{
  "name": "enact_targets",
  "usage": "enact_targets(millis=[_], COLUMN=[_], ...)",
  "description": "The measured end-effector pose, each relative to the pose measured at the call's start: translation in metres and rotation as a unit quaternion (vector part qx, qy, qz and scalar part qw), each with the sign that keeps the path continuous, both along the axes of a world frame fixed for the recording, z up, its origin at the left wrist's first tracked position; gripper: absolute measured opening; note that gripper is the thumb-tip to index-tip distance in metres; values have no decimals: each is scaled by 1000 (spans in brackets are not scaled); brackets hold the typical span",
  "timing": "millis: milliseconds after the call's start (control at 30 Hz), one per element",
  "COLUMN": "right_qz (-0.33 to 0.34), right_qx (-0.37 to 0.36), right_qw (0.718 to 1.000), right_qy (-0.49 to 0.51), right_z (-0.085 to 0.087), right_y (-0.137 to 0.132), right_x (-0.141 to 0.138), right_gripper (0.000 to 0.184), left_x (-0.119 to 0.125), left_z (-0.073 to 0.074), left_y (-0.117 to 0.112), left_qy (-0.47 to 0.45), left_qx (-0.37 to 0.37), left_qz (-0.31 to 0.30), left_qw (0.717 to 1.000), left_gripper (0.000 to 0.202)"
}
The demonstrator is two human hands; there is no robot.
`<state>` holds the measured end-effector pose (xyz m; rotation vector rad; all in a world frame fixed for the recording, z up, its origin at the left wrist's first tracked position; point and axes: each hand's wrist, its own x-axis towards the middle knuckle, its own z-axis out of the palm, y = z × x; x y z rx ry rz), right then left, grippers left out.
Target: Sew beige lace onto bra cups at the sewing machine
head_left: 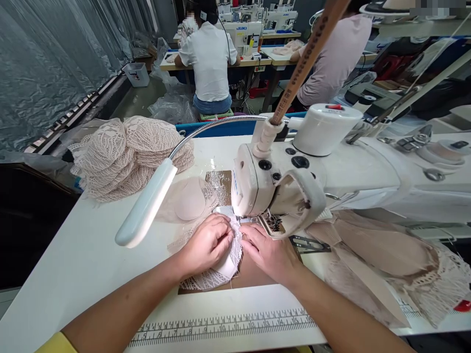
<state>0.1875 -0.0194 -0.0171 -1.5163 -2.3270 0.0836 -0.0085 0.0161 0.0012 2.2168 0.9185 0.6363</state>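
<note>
A white sewing machine (253, 186) stands over a lace bra cup (232, 257), whose edge lies close to the presser foot (250, 219). My left hand (211, 240) is closed on the cup, thumb pressed to the curled fingers. On the other side of the lace edge, my right hand (272, 252) lies low on the brown plate (253, 274), its fingers stretched out and the tips touching the edge. Beyond my left hand, a sheer piece with a smooth molded cup (190, 203) joins the lace. The stitching point is hidden by the machine head and my fingers.
A gooseneck lamp (147, 203) arches over the left side. Stacked lace cups (128, 157) sit at the back left, and beige bra pieces (386, 250) lie at the right. A printed ruler (221, 326) runs along the front edge. Two people (211, 63) sit at machines ahead.
</note>
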Motion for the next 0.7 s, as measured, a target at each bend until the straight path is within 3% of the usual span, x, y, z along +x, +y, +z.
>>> enact_targets(millis=[367, 700], right_qz=[32, 57], right_qx=[21, 32], right_qw=[999, 996], right_qy=[1, -59], right_z=[-2, 3], right_y=[-5, -8], right_x=[-1, 5], right_gripper=[30, 31], left_x=[2, -6], left_z=[0, -4], left_y=[-1, -2], left_qy=[24, 41], left_qx=[51, 80], left_qz=[-11, -51], left_qw=[998, 995], left_gripper=[22, 14])
